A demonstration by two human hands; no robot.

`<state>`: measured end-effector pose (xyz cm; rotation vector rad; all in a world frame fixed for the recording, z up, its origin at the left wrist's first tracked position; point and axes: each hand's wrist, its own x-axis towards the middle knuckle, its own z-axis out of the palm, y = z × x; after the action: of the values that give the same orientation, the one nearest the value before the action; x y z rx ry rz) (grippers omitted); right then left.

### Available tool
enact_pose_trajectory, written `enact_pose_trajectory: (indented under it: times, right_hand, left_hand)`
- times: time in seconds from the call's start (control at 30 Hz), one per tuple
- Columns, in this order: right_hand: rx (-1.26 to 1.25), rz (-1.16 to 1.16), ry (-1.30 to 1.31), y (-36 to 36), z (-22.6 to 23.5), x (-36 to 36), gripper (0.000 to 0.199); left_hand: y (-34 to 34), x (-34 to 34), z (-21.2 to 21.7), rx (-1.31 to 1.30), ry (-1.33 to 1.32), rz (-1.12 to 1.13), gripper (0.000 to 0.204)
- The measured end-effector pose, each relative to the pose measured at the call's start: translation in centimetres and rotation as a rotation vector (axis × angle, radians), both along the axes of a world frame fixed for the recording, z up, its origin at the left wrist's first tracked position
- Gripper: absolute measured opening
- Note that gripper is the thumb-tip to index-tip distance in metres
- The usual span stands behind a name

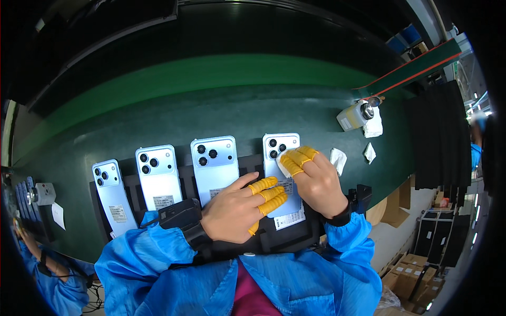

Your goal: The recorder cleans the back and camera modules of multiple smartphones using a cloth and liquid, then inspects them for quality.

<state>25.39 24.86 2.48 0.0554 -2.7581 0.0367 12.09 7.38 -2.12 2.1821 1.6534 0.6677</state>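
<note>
Now my right hand (318, 179) pinches a cloth (284, 165) against the phone (272, 169), toward the bench (221, 113)'s near edge; my left hand (234, 209), fingers outstretched, overlaps its lower left side, presumably steadying it.

The right hand (319, 184), with yellow covers (298, 158) on its fingers, presses a white cloth (283, 165) to the rightmost light-blue phone (271, 169); the left hand (227, 213) lays covered fingertips (278, 198) over that phone's near part. Three similar phones (158, 180) lie leftward in a row on black foam (311, 234). A metal-topped bottle (351, 118) sits far right on the green tabletop (221, 113).
</note>
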Motion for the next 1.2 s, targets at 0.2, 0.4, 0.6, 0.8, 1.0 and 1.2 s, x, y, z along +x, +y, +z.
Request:
enact_pose_trajectory:
  times: [0.2, 0.4, 0.6, 0.8, 1.0, 1.2]
  right_hand:
    - [-0.030, 0.034, 0.064, -0.4, 0.3, -1.2, 0.032]
    - [0.034, 0.114, 0.125, 0.4, -0.9, -3.5, 0.031]
    - [0.051, 0.105, 0.081, 0.9, -0.5, -2.3, 0.029]
    - [0.061, 0.009, 0.077, 0.5, -0.5, -0.8, 0.030]
    - [-0.018, 0.026, 0.018, -0.6, -0.1, -0.4, 0.029]
    - [0.047, 0.087, 0.118, -0.8, -1.0, -2.2, 0.030]
  left_hand:
    - [0.0, -0.1, -0.1, 0.011, -0.030, -0.013, 0.068]
    - [0.2, -0.1, -0.2, 0.014, -0.043, -0.019, 0.068]
    - [0.1, 0.1, -0.6, 0.012, -0.001, -0.013, 0.069]
    - [0.1, 0.0, -0.5, 0.002, 0.014, -0.016, 0.068]
    - [0.2, -0.2, -0.2, -0.046, 0.010, -0.031, 0.063]
    - [0.2, 0.1, -0.8, 0.066, 0.006, 0.011, 0.055]
